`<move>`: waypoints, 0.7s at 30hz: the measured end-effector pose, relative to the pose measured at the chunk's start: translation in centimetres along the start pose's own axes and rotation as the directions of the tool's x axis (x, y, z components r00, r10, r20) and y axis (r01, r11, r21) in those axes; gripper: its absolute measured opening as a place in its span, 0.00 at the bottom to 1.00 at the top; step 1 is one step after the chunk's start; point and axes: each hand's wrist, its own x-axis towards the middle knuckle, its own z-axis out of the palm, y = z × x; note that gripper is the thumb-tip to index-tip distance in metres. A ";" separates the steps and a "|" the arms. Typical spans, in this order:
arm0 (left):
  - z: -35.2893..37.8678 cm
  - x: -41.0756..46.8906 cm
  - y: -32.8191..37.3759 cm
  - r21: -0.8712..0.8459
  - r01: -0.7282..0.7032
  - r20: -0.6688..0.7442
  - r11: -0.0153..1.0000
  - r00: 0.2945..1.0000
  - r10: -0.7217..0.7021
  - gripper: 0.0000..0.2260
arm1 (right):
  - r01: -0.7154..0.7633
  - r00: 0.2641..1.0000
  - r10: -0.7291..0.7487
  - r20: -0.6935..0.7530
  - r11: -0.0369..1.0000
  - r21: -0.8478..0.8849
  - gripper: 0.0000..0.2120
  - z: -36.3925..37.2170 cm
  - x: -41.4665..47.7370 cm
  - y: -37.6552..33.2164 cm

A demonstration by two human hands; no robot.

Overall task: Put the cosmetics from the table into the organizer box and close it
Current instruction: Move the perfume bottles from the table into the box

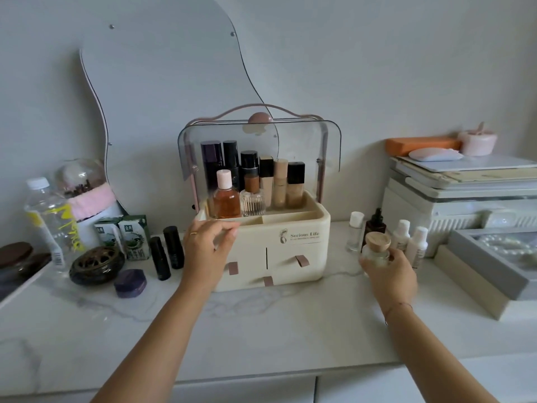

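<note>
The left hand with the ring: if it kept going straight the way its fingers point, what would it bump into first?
The left hand points up and right at the cream plastic organizer box. Its fingertips seem already at the box's front left rim, so it would meet that first, then probably the amber liquid bottle with pink cap; depth is unclear.

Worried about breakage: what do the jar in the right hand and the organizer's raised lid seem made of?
The jar looks like clear glass, see-through and glossy, with a matte, wood-like stopper. The raised lid looks like smoky transparent plastic, since bottles show through its curved panel; acrylic or similar, I cannot tell.
</note>
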 end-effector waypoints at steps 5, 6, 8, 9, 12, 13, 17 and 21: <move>0.3 0.1 -0.6 0.007 0.005 0.005 1.000 1.000 -0.005 0.06 | 0.307 0.947 -0.321 0.019 0.922 0.237 0.17 -1.8 -3.5 -6.3; 0.3 0.1 -0.7 0.005 0.004 0.009 1.000 1.000 -0.004 0.06 | 0.366 0.917 -0.395 0.055 0.887 0.281 0.17 -2.0 -4.0 -8.2; 0.3 0.1 -0.8 0.005 -0.006 0.023 1.000 1.000 0.006 0.06 | 0.440 0.853 -0.503 0.140 0.836 0.327 0.16 -1.7 -4.5 -12.0; 0.3 0.1 -0.9 0.008 -0.010 0.030 1.000 0.999 0.009 0.07 | 0.457 0.824 -0.535 0.187 0.823 0.339 0.15 -1.1 -4.3 -13.6; 0.1 0.2 -1.0 0.016 -0.001 0.055 1.000 0.998 0.000 0.09 | 0.456 0.776 -0.545 0.318 0.833 0.314 0.15 2.3 -2.8 -16.8; 0.1 0.2 -1.0 0.021 0.001 0.059 1.000 0.998 -0.002 0.09 | 0.441 0.777 -0.523 0.349 0.849 0.289 0.16 3.6 -2.3 -17.2; 0.1 0.2 -1.0 0.025 0.012 0.051 1.000 0.999 -0.013 0.08 | 0.418 0.795 -0.439 0.418 0.897 0.146 0.14 7.5 -0.2 -16.8; 0.2 0.1 -1.2 0.036 -0.006 0.047 0.999 0.999 0.005 0.07 | 0.449 0.771 -0.389 0.504 0.894 0.003 0.10 9.0 1.1 -16.9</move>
